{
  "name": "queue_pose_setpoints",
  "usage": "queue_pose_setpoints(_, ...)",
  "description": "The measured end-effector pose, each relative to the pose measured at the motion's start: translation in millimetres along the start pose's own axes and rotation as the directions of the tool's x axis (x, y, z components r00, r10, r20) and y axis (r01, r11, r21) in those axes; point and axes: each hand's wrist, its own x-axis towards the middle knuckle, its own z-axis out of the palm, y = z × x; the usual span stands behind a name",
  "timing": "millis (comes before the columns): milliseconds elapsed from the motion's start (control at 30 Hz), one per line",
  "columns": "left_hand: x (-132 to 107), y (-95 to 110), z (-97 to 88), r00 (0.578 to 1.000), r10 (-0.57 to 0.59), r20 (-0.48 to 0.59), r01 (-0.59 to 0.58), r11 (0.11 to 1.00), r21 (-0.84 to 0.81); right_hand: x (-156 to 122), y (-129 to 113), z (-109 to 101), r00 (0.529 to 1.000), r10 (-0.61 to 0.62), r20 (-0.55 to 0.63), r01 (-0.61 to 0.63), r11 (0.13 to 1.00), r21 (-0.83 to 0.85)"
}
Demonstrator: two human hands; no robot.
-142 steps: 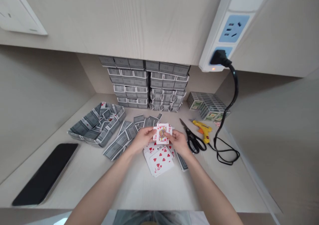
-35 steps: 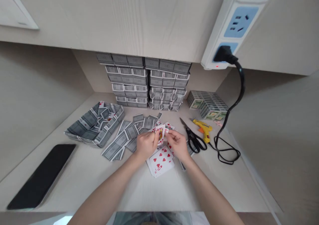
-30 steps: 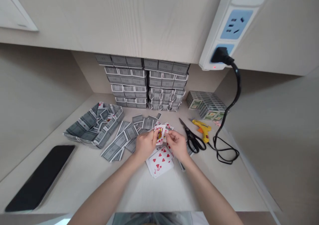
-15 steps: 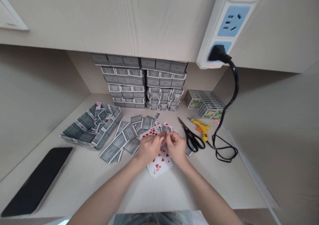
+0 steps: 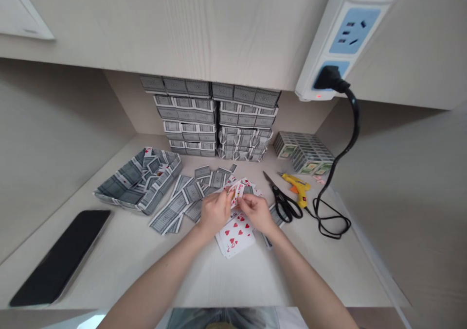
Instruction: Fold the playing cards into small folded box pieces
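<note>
Between my two hands a playing card with red markings is held tilted, its face partly toward me. My left hand pinches its left side with closed fingers. The thumb and fingertips of my right hand close on its lower right edge. Below them lies a pile of playing cards, a heart card face up on top. Grey-backed cards, some folded into strips, are scattered to the left of my hands. More face-up cards lie partly hidden behind my fingers.
A card-built tray with folded pieces stands left, a black phone-like slab before it. Black scissors and a yellow glue gun lie right, its cable looping. Stacked card boxes, packed decks and a power strip stand behind.
The card between my hands has turned so its red-marked face shows. My right hand has shifted slightly, and a grey-backed piece now shows beside my right wrist. The whole view has shifted a little.
</note>
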Motion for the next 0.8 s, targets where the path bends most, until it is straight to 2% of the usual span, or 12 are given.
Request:
queue_pose_setpoints(67,-1,4,1.2,1.000,0.008,0.002,-0.008,1.000,0.001,-3,2,2,0.996,-0.063,-0.060,0.050,0.978,-0.202)
queue_pose_setpoints(167,-3,10,3.0,1.000,0.017,0.022,-0.017,1.000,-0.011,-8,3,7,0.972,-0.177,-0.156,0.075,0.859,-0.507)
queue_pose_setpoints(233,-3,12,3.5,0.999,0.003,0.048,-0.001,0.999,-0.048,-10,2,9,0.955,-0.233,-0.185,0.073,0.787,-0.613)
queue_pose_setpoints(267,-3,11,3.6,0.998,-0.028,0.061,0.033,0.996,-0.079,-11,1,9,0.951,-0.247,-0.187,0.080,0.779,-0.622)
queue_pose_setpoints(300,-2,10,3.5,0.994,-0.080,0.075,0.089,0.989,-0.118,-11,-1,8,0.951,-0.250,-0.179,0.096,0.796,-0.598)
queue_pose_setpoints(367,0,8,3.4,0.967,-0.231,0.111,0.250,0.944,-0.216,-8,-4,5,0.964,-0.219,-0.149,0.133,0.887,-0.443)
queue_pose_setpoints(433,2,5,3.5,0.907,-0.388,0.164,0.421,0.840,-0.342,-4,-6,2,0.986,-0.131,-0.102,0.116,0.984,-0.137)
queue_pose_setpoints(500,5,5,3.6,0.842,-0.482,0.243,0.537,0.699,-0.473,0,-7,2,0.998,0.023,-0.061,-0.012,0.984,0.176)
queue_pose_setpoints(567,6,8,3.9,0.790,-0.509,0.341,0.604,0.550,-0.577,1,-5,5,0.992,0.127,0.012,-0.124,0.934,0.334)
queue_pose_setpoints(633,6,12,4.4,0.748,-0.491,0.446,0.653,0.424,-0.628,0,-3,8,0.988,0.152,0.020,-0.149,0.919,0.364)
queue_pose_setpoints(700,5,16,5.6,0.722,-0.467,0.510,0.681,0.350,-0.644,-3,-2,11,0.990,0.138,-0.041,-0.116,0.932,0.344)
queue_pose_setpoints(800,2,18,8.8,0.739,-0.467,0.486,0.661,0.360,-0.658,-5,-2,12,0.986,0.058,-0.158,-0.019,0.970,0.241)
